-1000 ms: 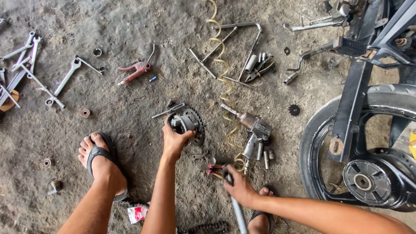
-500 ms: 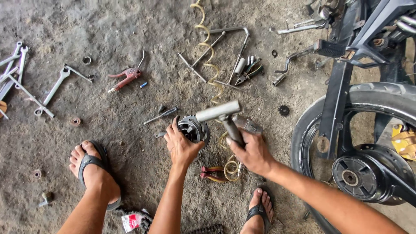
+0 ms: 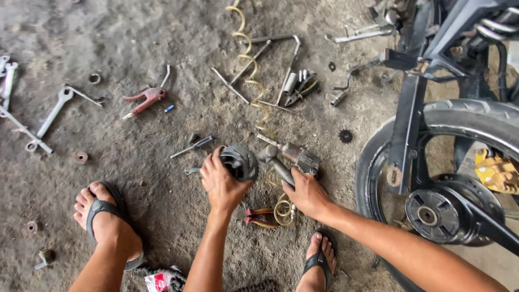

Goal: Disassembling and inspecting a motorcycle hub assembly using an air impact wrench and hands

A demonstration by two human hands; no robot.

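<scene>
A: What lies around the round metal part (image 3: 240,161)?

B: A small screwdriver (image 3: 193,146) just left of it, a coiled yellow hose (image 3: 254,70) beyond it, pliers (image 3: 259,216) near it toward the feet, the motorcycle wheel (image 3: 432,178) well to its right.

A: And the hands?

B: The left hand (image 3: 221,184) grips the part's near side on the concrete floor (image 3: 135,32). The right hand (image 3: 305,192) is closed around a hammer (image 3: 278,162), its head touching the part. The part is dark, greasy, ring-shaped.

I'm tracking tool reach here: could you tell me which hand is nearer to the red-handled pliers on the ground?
The left hand. It grips the round metal part, directly above the red-handled pliers in the picture. The right hand sits slightly farther off, to their right, holding the hammer.
</scene>
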